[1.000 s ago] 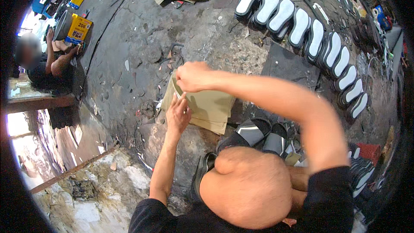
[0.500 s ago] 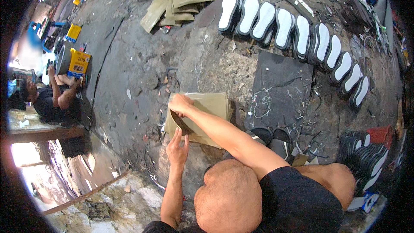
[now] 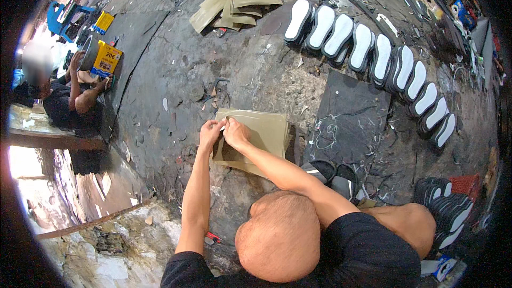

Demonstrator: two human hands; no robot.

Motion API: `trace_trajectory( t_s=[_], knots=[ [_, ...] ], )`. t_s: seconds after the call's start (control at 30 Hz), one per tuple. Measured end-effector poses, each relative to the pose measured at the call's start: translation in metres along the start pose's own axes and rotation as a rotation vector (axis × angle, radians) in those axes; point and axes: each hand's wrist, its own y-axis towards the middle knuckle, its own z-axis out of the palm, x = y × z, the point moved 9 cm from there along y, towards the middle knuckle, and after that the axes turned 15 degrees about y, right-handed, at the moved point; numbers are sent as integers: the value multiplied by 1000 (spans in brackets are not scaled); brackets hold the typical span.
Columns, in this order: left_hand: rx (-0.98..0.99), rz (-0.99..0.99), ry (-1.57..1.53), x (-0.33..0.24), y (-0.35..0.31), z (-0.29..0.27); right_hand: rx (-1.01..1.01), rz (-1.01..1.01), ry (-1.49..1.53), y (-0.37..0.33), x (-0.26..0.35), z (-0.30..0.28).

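Observation:
A stack of thin olive-brown sheets (image 3: 264, 133) lies on the floor in front of me. My left hand (image 3: 211, 131) and my right hand (image 3: 236, 132) meet at its far left corner, fingertips almost touching. Both have their fingers pinched together, apparently on the edge of the top sheet. Something small and pale shows between the fingertips, too small to make out. Shadow falls on the sheets just below my hands.
More olive sheets (image 3: 229, 6) lie loosely piled farther off. A curved row of white-topped shoe soles (image 3: 341, 34) runs along the right. Nearer are a dark mat (image 3: 349, 106) and stacked soles (image 3: 450, 210). At left, a co-worker (image 3: 74, 98) sits beside a yellow box (image 3: 106, 61).
My left hand, open by the sheets' near left edge before, has moved up and closed beside my right hand. My right hand has shifted slightly right. The whole view has shifted a little.

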Motion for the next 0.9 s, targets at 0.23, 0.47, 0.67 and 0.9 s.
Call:
trace_trajectory(
  t_s=[0.23, 0.47, 0.67, 0.9],
  knots=[
    [-291, 309, 263, -23, -5, 21, -186, -181, 205, -108, -26, -96],
    [-22, 157, 461, -1, 13, 17, -29, -66, -72, -97, -3, -248],
    [-53, 196, 428, -9, 5, 13, 585, 440, 182, -75, -10, -81],
    [57, 86, 127, 17, 13, 11, 407, 369, 352, -43, -27, -30]
  ],
)
